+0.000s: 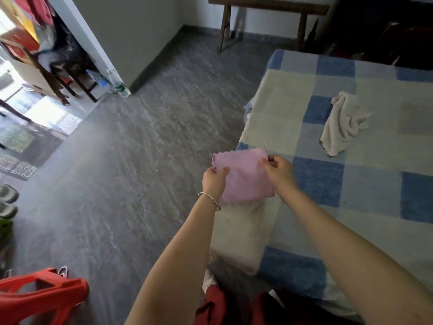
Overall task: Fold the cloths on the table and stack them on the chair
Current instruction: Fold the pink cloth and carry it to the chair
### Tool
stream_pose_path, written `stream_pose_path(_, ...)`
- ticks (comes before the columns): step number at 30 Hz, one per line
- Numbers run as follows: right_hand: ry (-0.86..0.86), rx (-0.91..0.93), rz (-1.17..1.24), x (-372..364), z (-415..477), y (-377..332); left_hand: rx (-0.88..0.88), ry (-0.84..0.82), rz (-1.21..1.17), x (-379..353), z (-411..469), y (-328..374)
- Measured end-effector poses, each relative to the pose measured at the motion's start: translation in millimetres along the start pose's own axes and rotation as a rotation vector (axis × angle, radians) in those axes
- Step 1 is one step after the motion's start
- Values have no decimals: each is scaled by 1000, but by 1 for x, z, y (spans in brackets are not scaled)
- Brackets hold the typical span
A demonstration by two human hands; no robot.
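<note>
Home interior: shoes (8, 194) are lying on the tiled floor (140, 148), a bench (269, 5) is standing by the wall (145, 24), a checked cover (328, 184) is draping the table (293, 109).

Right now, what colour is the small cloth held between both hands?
The small cloth is pink; head view shows it.

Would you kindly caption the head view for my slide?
Left hand and right hand pinch a pink cloth; a white cloth lies crumpled nearby.

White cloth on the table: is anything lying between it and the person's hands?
Nothing visible lies between. Only bare checked tablecloth separates the white cloth from the right hand. Both that hand and the left hand are pinching the pink cloth, so they are occupied.
</note>
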State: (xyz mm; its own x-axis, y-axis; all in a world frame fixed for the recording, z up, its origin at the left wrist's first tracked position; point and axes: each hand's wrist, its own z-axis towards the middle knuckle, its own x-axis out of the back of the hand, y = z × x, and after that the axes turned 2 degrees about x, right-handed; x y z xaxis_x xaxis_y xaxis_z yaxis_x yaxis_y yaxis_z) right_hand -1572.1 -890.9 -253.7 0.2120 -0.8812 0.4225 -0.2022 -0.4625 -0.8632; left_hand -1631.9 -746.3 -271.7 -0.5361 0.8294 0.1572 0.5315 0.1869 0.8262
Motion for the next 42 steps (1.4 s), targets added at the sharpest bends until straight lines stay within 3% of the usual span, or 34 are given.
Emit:
stream_pose_path(7,-36,93,-18,-72,-8,-43,-19,37,-2,80,22,11)
stream_pose_path(22,-204,268,-55,-230,-35,-124,-44,290,-22,254,60,6)
stream_pose_path(42,-531,425,-32,-394,-55,-209,-65,609,-261,414,72,5)
